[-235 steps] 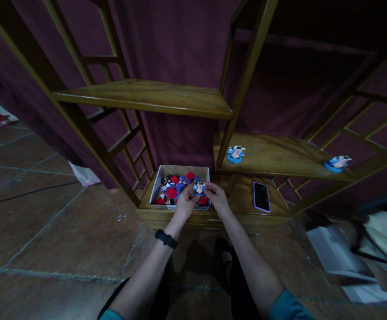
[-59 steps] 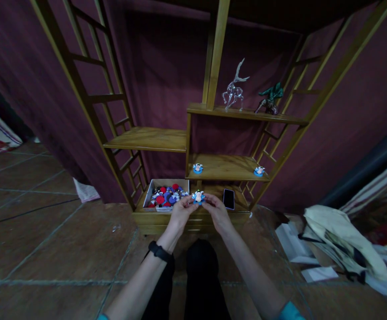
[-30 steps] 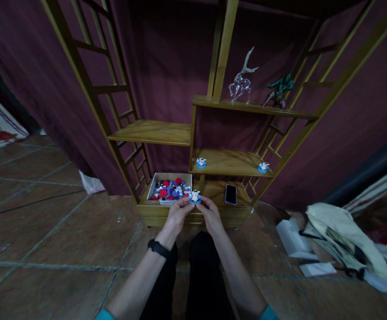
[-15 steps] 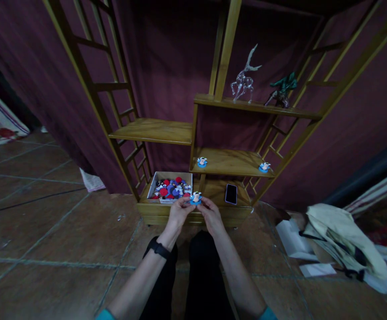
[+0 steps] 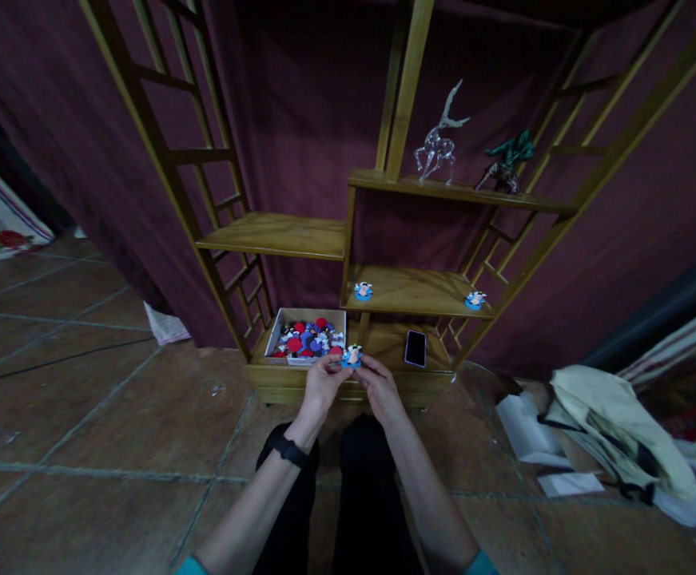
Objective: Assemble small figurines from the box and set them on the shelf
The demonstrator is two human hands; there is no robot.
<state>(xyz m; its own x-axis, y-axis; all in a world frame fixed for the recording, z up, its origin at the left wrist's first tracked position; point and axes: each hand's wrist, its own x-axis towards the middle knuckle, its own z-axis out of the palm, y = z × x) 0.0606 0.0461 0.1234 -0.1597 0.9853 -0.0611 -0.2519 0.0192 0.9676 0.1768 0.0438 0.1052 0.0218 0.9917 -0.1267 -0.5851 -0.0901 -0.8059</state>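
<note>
Between my two hands is a small figurine with a round blue base and a white, black and pinkish body. My left hand pinches its base from the left, and my right hand grips it from the right. Two similar figurines stand on the middle shelf, a left one and a right one near the shelf's far end. Just behind my left hand, an open box on the lowest shelf holds many small red, purple and white pieces.
A phone lies on the lowest shelf. A clear deer ornament and a dark green statue stand on the upper right shelf. A cream bag and a white box lie on the floor at right.
Both hands stay in nearly the same place. The figurine between them has turned very slightly; everything on the shelves looks unmoved.
</note>
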